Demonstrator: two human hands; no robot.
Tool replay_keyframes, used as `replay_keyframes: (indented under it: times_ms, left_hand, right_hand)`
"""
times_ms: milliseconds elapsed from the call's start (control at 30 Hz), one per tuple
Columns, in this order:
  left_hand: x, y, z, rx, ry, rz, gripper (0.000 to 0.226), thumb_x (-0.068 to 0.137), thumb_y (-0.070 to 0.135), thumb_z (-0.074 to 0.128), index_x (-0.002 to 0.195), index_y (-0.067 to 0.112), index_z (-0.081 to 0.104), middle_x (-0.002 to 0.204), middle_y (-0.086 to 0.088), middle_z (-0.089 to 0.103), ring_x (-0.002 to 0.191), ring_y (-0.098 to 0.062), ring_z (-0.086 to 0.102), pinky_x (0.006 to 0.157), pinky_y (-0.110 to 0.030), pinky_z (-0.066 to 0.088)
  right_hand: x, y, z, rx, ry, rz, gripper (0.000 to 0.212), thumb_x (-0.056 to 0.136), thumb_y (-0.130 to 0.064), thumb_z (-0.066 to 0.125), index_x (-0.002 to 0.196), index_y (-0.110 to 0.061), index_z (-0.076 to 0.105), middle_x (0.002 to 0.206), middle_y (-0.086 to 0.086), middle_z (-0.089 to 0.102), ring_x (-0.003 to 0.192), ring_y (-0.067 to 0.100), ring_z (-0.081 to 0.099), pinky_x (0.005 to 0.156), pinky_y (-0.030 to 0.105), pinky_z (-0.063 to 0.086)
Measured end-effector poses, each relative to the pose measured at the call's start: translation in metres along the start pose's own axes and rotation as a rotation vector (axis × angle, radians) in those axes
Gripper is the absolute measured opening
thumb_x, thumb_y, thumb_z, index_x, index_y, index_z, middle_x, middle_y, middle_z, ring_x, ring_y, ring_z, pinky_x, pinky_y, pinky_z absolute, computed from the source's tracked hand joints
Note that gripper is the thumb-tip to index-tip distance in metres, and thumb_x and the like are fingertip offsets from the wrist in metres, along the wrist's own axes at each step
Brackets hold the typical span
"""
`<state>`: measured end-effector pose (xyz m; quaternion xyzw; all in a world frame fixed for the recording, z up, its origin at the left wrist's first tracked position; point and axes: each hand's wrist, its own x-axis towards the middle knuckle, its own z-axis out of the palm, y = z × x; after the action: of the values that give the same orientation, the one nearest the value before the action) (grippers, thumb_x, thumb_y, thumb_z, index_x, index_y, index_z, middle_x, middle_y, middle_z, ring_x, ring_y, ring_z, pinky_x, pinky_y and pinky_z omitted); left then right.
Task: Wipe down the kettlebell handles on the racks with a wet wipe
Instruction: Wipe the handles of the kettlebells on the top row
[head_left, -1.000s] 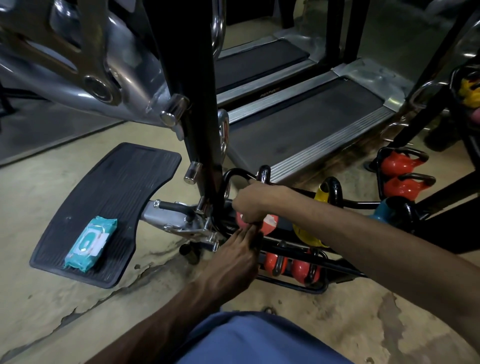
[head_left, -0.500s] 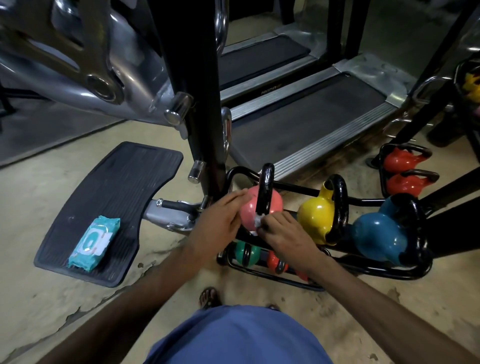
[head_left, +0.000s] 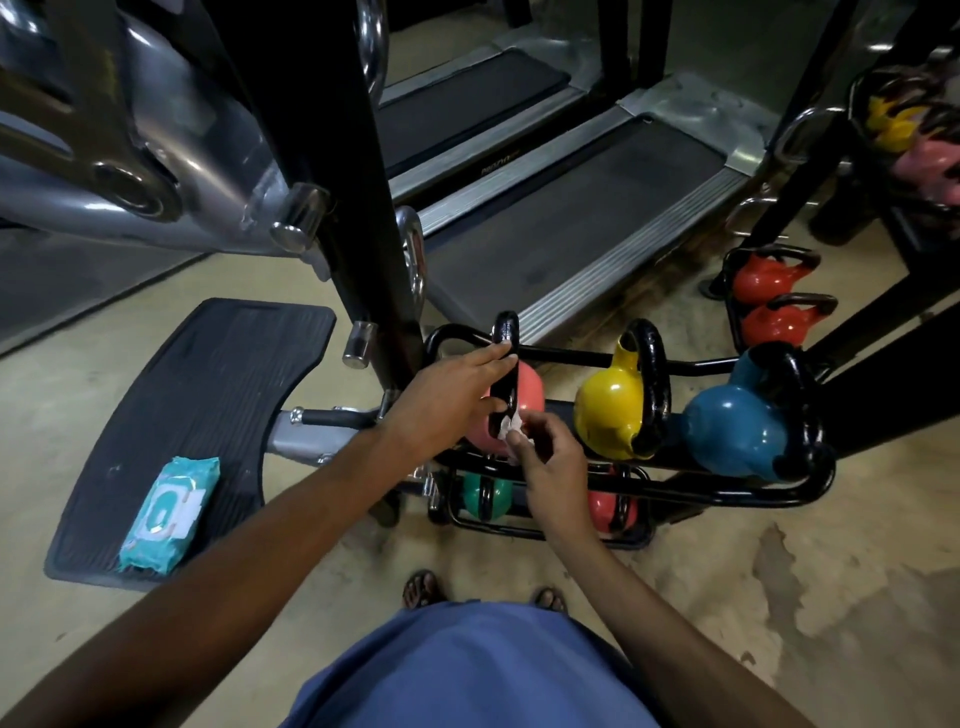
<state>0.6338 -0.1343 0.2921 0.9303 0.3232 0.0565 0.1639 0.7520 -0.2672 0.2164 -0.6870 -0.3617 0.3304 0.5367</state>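
Wiping looked early-stage: right grip (head_left: 545, 460) pinched the crumpled white wet wipe (head_left: 506, 427) low on the black loop handle (head_left: 506, 332) of the pink kettlebell (head_left: 529, 397). Left grip (head_left: 447, 400), fingers straight, steadied that handle. Yellow kettlebell (head_left: 608, 410), blue kettlebell (head_left: 732, 431) and the lower tier probably remained.

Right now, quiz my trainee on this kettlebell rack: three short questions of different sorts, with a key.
1. True or false: the right hand pinches a white wipe.
2. The left hand touches a kettlebell of which colour? A pink, B yellow, C blue.
3. Fill in: the pack of wipes lies on a black ___.
Key: 1 true; 2 A; 3 mat.
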Motion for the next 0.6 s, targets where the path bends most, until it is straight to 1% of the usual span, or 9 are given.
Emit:
replay_keyframes:
  times_ms: [33, 67, 167, 300, 400, 467, 533, 600]
  left_hand:
    - [0.0, 0.001, 0.0, -0.002, -0.007, -0.003, 0.063, 0.096, 0.034, 0.063, 0.154, 0.027, 0.037, 0.163, 0.016, 0.025, 0.141, -0.016, 0.041, 0.106, -0.041, 0.047]
    - [0.0, 0.002, -0.002, -0.005, -0.01, -0.008, 0.063, 0.096, 0.034, 0.063, 0.154, 0.027, 0.037, 0.163, 0.016, 0.024, 0.141, -0.015, 0.041, 0.106, -0.041, 0.047]
    - [0.0, 0.005, -0.004, 0.001, -0.006, -0.015, 0.063, 0.097, 0.033, 0.062, 0.155, 0.026, 0.036, 0.164, 0.016, 0.023, 0.142, -0.015, 0.04, 0.106, -0.039, 0.047]
    - [-0.001, 0.007, -0.005, -0.011, 0.003, -0.013, 0.064, 0.098, 0.032, 0.062, 0.155, 0.026, 0.036, 0.164, 0.015, 0.023, 0.143, -0.014, 0.039, 0.106, -0.038, 0.046]
    - [-0.002, 0.007, -0.004, -0.012, -0.002, -0.015, 0.064, 0.097, 0.032, 0.062, 0.155, 0.026, 0.035, 0.164, 0.015, 0.023, 0.142, -0.015, 0.039, 0.105, -0.036, 0.046]
    - [-0.001, 0.006, -0.004, -0.016, -0.003, -0.018, 0.064, 0.097, 0.032, 0.062, 0.155, 0.026, 0.035, 0.164, 0.015, 0.022, 0.142, -0.016, 0.04, 0.105, -0.037, 0.047]
    - [-0.001, 0.006, -0.003, -0.013, -0.006, -0.019, 0.064, 0.097, 0.032, 0.062, 0.155, 0.026, 0.035, 0.164, 0.015, 0.021, 0.142, -0.017, 0.04, 0.105, -0.037, 0.047]
    - [-0.001, 0.006, -0.004, -0.007, -0.013, -0.027, 0.064, 0.097, 0.032, 0.062, 0.155, 0.027, 0.034, 0.164, 0.017, 0.021, 0.141, -0.015, 0.04, 0.105, -0.037, 0.047]
  right_hand:
    - [-0.002, 0.0, 0.001, 0.021, 0.009, 0.012, 0.019, 0.097, -0.029, 0.069, 0.115, -0.029, 0.067, 0.112, -0.003, 0.068, 0.105, 0.016, 0.067, 0.091, 0.047, 0.057]
    - [-0.003, 0.001, 0.001, 0.041, 0.014, 0.022, 0.017, 0.097, -0.027, 0.069, 0.114, -0.027, 0.069, 0.113, 0.0, 0.068, 0.105, 0.017, 0.067, 0.09, 0.047, 0.058]
    - [0.006, -0.008, -0.002, 0.116, -0.021, 0.088, 0.011, 0.1, -0.018, 0.066, 0.108, -0.022, 0.072, 0.116, 0.011, 0.066, 0.104, 0.013, 0.067, 0.088, 0.033, 0.058]
    - [0.022, -0.014, -0.008, 0.133, -0.106, 0.165, 0.018, 0.103, -0.017, 0.059, 0.114, -0.019, 0.074, 0.121, 0.008, 0.067, 0.113, 0.019, 0.065, 0.1, 0.038, 0.053]
    - [0.024, -0.018, -0.006, 0.109, -0.154, 0.17, 0.022, 0.105, -0.016, 0.055, 0.11, -0.027, 0.074, 0.121, 0.008, 0.066, 0.114, 0.021, 0.064, 0.102, 0.038, 0.051]
    - [0.036, -0.027, -0.009, 0.041, -0.196, 0.188, 0.024, 0.105, -0.017, 0.053, 0.104, -0.029, 0.074, 0.116, 0.016, 0.066, 0.109, 0.022, 0.064, 0.097, 0.036, 0.05]
    - [0.049, -0.035, -0.014, 0.063, -0.22, 0.258, 0.025, 0.106, -0.018, 0.051, 0.104, -0.019, 0.076, 0.107, 0.025, 0.069, 0.1, 0.024, 0.065, 0.093, 0.038, 0.048]
    - [0.051, -0.035, -0.016, 0.121, -0.201, 0.319, 0.027, 0.106, -0.018, 0.05, 0.113, -0.006, 0.073, 0.102, 0.02, 0.074, 0.097, 0.024, 0.067, 0.093, 0.037, 0.05]
